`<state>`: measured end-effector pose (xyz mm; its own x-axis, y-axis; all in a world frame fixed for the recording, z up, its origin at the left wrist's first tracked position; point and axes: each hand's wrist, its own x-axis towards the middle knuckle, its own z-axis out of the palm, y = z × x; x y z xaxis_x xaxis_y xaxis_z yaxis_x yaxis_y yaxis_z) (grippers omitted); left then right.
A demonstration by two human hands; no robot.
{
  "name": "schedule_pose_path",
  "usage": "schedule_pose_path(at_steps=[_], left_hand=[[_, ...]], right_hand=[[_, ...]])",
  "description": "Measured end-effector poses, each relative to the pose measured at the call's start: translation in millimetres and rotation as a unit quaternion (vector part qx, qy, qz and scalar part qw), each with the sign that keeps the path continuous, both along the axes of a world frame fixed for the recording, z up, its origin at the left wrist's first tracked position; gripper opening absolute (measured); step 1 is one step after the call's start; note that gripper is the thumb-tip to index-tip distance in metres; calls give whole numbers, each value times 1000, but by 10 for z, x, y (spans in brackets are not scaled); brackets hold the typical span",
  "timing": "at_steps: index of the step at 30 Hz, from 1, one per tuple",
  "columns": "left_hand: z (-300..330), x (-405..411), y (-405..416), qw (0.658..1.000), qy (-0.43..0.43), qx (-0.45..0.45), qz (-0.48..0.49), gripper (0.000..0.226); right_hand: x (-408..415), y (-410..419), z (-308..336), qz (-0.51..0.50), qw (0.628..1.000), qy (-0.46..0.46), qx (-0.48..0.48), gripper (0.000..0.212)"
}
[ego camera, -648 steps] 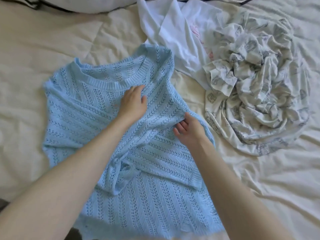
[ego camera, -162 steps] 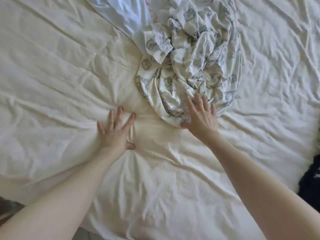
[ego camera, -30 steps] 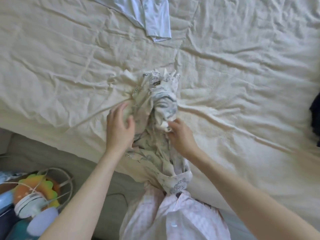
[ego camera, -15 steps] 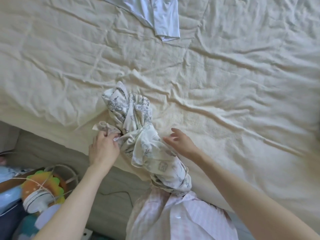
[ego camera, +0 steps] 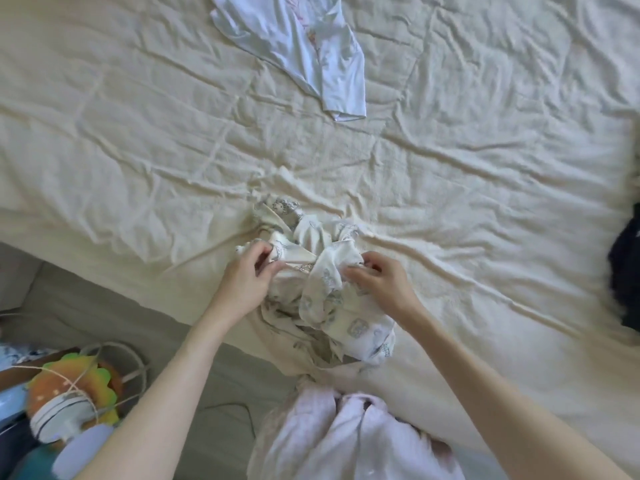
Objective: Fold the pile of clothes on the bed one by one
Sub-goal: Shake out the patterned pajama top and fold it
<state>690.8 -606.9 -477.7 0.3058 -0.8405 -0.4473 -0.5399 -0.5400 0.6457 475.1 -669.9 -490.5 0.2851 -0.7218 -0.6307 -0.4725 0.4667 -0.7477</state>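
Observation:
A crumpled cream garment with a grey print [ego camera: 322, 292] lies bunched at the near edge of the bed [ego camera: 138, 161], part of it hanging over the edge. My left hand [ego camera: 247, 275] pinches a fold of it on the left side. My right hand [ego camera: 377, 280] grips the cloth on the right, fingers curled into it. A white top with a small pink print [ego camera: 311, 46] lies spread at the far side of the bed.
A dark garment [ego camera: 628, 271] shows at the right edge of the bed. On the floor at lower left stand an orange and green toy-like fan [ego camera: 69, 403] and a cord. My pink striped clothing [ego camera: 346, 441] fills the bottom centre.
Both hands have come together on the printed garment. My right hand, open half a second ago, now grips the cloth, and the bundle sits lower and more spread.

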Motion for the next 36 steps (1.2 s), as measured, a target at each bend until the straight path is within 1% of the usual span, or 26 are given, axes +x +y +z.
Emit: schedule_pose_path(at_steps=[3,6,8,11,14,17,19,21,25,27,28,30,32,34,36], left_hand=[[420,-4,-231,996,33,-77,9,9],[818,-37,-433,989,30,-143,25,8],[1057,-71,-543,984,25,-175,16,9],[1422,-121,-743,978,23,-207,-2,10],[1815,-155,-1020,971,23,-236,-27,8],[2274,-230,-1246,959,17,-276,-59,6],[2515,-265,-1360,950,7,-304,-73,6],[2808,-312,-1454,937,-13,-338,-85,7],[3299,-335,-1592,912,-54,-396,-94,8],[3474,-334,-1623,904,-68,-412,-95,6],[3571,-327,-1632,900,-75,-419,-95,4],[3800,-307,-1655,889,-85,-440,-88,6],[4076,-292,-1675,871,-88,-477,-80,7],[4341,-294,-1664,850,-82,-517,-64,7],[4483,-266,-1619,834,-76,-544,-47,10]], right_hand=[[-87,-235,472,18,994,20,-102,23],[-182,-441,897,23,985,32,-165,13],[-248,-552,1150,15,983,36,-179,16],[-324,-709,1530,13,979,33,-203,16],[-401,-954,1938,-21,966,25,-258,21],[-485,-1187,2341,-43,954,26,-295,12],[-500,-1290,2484,-13,942,66,-327,8],[-521,-1339,2669,17,927,109,-359,10],[-556,-1383,3017,55,918,140,-367,18],[-578,-1405,3185,82,903,157,-391,28],[-589,-1432,3287,77,892,160,-416,30],[-604,-1508,3528,36,866,145,-477,20],[-598,-1579,3804,-9,832,134,-538,10],[-579,-1640,4018,-45,800,126,-584,11],[-578,-1658,4085,-65,794,122,-592,17]])
